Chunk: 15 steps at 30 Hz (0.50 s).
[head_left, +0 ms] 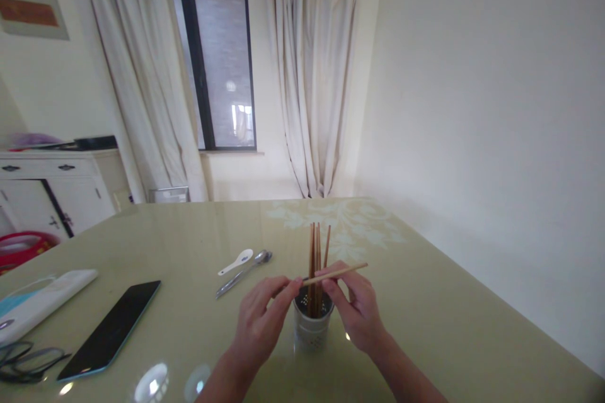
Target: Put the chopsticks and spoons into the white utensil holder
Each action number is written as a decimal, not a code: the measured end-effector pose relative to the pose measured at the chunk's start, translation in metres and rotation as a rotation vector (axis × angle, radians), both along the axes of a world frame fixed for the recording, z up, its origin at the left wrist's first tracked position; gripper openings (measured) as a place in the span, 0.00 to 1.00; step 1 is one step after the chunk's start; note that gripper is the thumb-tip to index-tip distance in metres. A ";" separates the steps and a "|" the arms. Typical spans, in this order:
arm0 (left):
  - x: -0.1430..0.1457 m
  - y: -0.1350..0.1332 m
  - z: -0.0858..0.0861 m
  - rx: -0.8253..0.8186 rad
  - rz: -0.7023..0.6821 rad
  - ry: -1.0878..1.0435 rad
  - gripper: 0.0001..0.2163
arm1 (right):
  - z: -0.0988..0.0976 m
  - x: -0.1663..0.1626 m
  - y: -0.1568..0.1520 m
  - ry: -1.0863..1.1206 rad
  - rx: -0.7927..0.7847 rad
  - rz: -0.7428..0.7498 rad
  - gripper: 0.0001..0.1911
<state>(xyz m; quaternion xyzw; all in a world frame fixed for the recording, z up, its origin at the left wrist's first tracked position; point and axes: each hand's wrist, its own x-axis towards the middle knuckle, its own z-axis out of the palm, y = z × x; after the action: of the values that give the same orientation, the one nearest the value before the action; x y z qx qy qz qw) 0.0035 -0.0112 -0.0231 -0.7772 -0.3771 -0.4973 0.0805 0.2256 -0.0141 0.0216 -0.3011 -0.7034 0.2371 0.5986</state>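
A light wooden chopstick (347, 269) lies nearly level across the front of a metal holder (312, 329) with small holes in its wall. My left hand (262, 315) pinches its left end between thumb and fingers. Further right along the same stick, the thumb and fingers of my right hand (357, 305) are closed on it. Several brown chopsticks (313, 258) stand upright in the holder, just behind the held one. Whether the held piece is one stick or two pressed together, I cannot tell.
Left of my hands lie a white spoon (237, 261) and metal spoons (243, 274). Farther left are a black phone (113, 327), a white power strip-like box (51, 302) and dark-framed glasses (31, 359). The glossy table (449, 327) meets a wall on the right.
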 end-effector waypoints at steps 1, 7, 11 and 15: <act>0.001 0.000 0.000 -0.017 -0.003 0.001 0.15 | 0.002 0.000 0.001 0.077 -0.026 -0.006 0.11; 0.005 0.007 -0.006 -0.327 -0.014 -0.131 0.25 | 0.014 0.019 0.017 0.551 0.003 -0.270 0.15; 0.009 0.009 -0.010 -0.566 -0.152 -0.228 0.25 | 0.015 0.021 0.022 0.515 -0.054 -0.316 0.16; 0.014 0.007 -0.009 -0.625 -0.271 -0.234 0.24 | 0.006 0.004 0.018 0.313 -0.156 -0.198 0.16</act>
<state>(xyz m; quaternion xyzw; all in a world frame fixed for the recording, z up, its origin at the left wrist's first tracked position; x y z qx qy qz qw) 0.0172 -0.0044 -0.0318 -0.7448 -0.4113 -0.4498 -0.2715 0.2293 0.0036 0.0281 -0.3738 -0.5482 0.2749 0.6958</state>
